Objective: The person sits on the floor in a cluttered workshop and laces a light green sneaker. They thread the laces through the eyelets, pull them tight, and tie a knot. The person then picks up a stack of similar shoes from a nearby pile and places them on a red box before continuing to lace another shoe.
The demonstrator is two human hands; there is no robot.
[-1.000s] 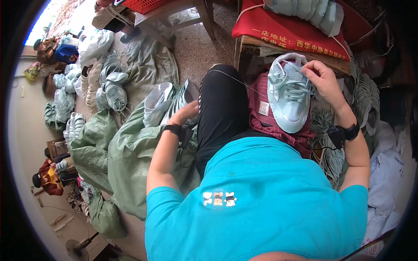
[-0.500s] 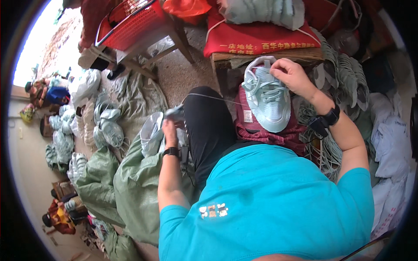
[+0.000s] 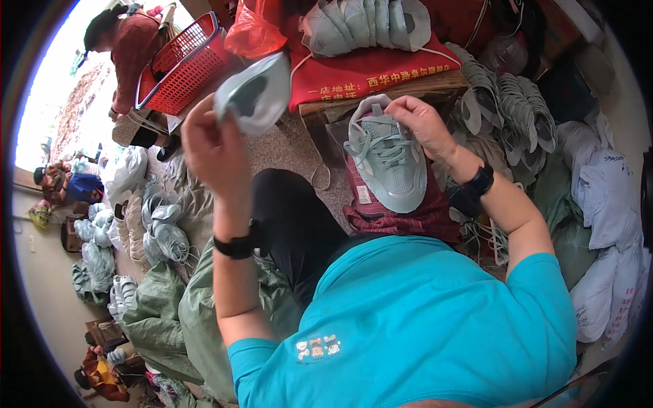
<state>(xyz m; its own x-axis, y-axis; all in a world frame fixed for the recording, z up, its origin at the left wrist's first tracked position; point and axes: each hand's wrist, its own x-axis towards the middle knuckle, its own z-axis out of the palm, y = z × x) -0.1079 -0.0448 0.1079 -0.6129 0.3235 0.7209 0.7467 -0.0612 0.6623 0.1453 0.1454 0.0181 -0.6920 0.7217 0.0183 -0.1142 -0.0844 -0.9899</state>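
Observation:
A pale mint lace-up sneaker (image 3: pixel 389 166) rests on maroon cloth (image 3: pixel 364 221) over my lap, its toe toward me. My right hand (image 3: pixel 425 126) is closed in a pinch at the sneaker's heel collar; anything between those fingertips is too small to make out. Raised above my left knee, my left hand (image 3: pixel 216 153) is closed on a pale grey-green shoe upper (image 3: pixel 255 92), which is slightly blurred.
Ahead is a wooden stool (image 3: pixel 401 95) draped in red cloth, with a row of shoe uppers (image 3: pixel 367 26) on top. A red basket (image 3: pixel 180 64) stands at far left near another person (image 3: pixel 136 61). Green sacks (image 3: pixel 160 309) lie left; stacked uppers (image 3: pixel 520 112) and white bags (image 3: pixel 605 204) are right.
My left hand has risen and moved forward from beside my knee with the shoe upper. The thread that crossed my knee no longer shows. My right hand stays at the sneaker's collar.

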